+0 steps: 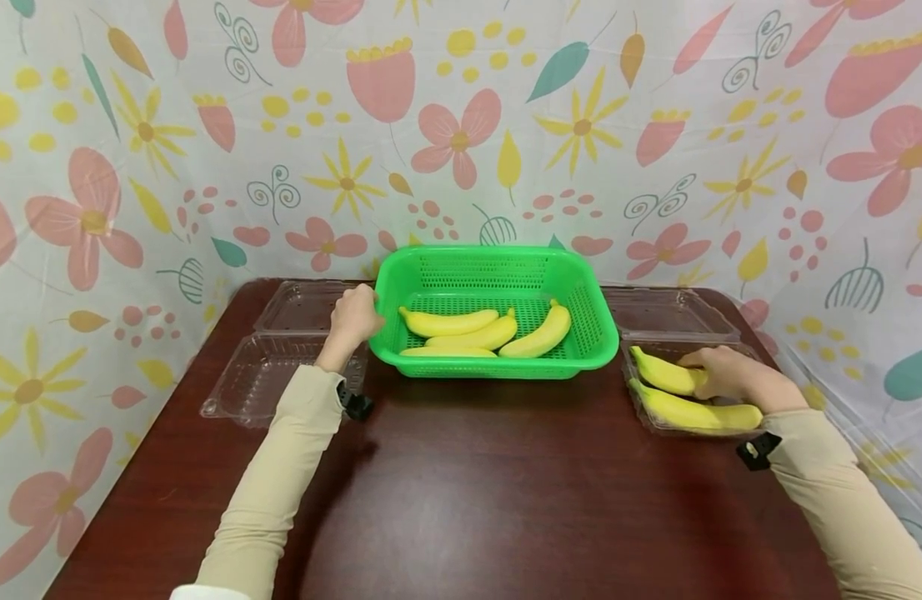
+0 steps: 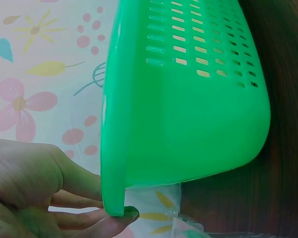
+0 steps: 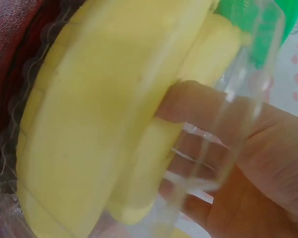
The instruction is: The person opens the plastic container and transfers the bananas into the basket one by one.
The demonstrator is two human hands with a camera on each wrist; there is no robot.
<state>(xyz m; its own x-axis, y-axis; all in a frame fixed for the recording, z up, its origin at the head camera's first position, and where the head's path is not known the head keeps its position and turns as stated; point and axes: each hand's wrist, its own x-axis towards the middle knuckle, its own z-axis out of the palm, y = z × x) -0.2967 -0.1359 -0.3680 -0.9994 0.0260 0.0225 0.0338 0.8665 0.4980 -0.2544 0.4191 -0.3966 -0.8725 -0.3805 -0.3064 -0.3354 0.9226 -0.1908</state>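
Observation:
My left hand pinches the left rim of a green plastic basket, thumb and fingers on either side of the edge in the left wrist view. Several yellow bananas lie in the basket. At the right, my right hand reaches into a clear plastic clamshell box and holds the farther banana. The nearer banana lies alongside it in the same box. In the right wrist view, the thumb presses on the farther banana, with the other fingers partly behind it.
Another clear clamshell box lies opened at the left, its lid folded back toward the wall. The right box's lid is folded back too. A flowered sheet hangs behind the dark wooden table.

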